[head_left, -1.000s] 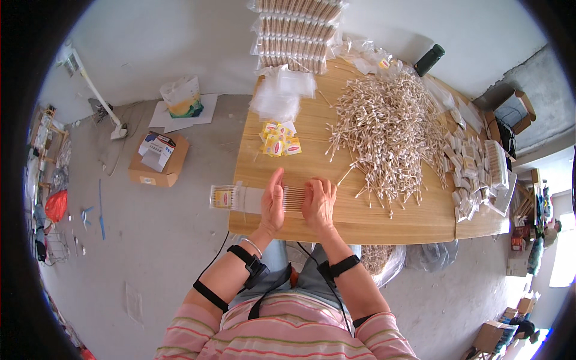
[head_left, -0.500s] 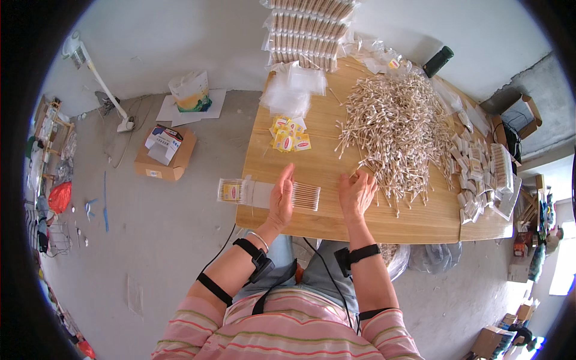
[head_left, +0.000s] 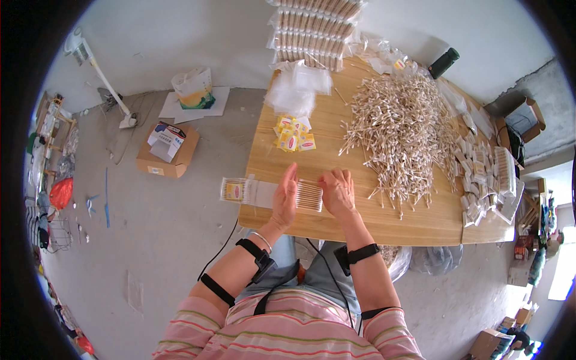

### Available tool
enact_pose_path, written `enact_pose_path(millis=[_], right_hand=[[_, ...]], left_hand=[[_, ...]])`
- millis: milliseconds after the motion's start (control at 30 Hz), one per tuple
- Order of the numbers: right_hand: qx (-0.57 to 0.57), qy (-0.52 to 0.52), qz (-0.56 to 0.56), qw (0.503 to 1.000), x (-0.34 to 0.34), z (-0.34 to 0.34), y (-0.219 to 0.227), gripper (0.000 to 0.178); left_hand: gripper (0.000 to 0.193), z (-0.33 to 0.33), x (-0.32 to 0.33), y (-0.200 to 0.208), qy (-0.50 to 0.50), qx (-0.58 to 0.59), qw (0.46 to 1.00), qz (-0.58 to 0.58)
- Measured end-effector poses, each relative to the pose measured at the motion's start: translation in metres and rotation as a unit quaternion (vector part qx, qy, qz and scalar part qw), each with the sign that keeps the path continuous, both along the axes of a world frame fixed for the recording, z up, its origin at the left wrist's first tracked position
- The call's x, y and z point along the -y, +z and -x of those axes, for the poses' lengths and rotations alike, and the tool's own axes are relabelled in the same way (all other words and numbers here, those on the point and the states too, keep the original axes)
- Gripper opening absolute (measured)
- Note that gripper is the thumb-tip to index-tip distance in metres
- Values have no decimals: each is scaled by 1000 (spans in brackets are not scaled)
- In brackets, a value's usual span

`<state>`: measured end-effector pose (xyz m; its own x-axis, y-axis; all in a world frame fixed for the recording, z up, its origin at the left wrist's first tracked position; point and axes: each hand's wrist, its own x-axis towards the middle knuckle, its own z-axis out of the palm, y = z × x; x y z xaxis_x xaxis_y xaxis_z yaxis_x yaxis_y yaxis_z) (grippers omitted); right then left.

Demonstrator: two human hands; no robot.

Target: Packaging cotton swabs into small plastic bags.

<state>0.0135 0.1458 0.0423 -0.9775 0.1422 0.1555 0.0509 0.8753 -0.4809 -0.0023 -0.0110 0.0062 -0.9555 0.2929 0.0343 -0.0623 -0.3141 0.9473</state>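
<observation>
1. Head view: left hand (head_left: 285, 198), fingers straight, stands by the swab row (head_left: 309, 195) near the front edge of the table (head_left: 414, 231); right hand (head_left: 338, 192) curls at the row's right end, grip unclear.
2. Uneven pressing could skew the row.
3. Labelled packet (head_left: 234, 191) overhangs the table's left edge; a nudge could drop it.
4. Table's front middle offers room.

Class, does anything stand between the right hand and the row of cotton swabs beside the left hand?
Nothing visible does: the right hand is at the right end of the swab row, though contact is unclear.
</observation>
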Motion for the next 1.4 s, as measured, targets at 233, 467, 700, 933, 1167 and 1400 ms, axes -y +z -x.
enact_pose_path(millis=[233,467,700,933,1167,1400], right_hand=[[-118,-49,198,972,18,-14,-18,21],[-150,-55,410,898,50,-21,-23,48],[-132,-38,302,943,16,-40,-17,59],[43,123,-133,983,36,-52,-15,91],[50,96,-128,986,42,-52,-10,94],[51,93,-120,987,40,-52,-8,95]], left_hand=[[78,-1,-2,2,6,8,1000,-23],[80,2,1,-2,9,-10,1000,21],[81,-1,-1,5,19,11,1000,-7],[79,1,-2,6,6,-4,1000,23],[74,4,2,5,0,15,1000,-5],[49,-12,46,36,-56,-194,923,329]])
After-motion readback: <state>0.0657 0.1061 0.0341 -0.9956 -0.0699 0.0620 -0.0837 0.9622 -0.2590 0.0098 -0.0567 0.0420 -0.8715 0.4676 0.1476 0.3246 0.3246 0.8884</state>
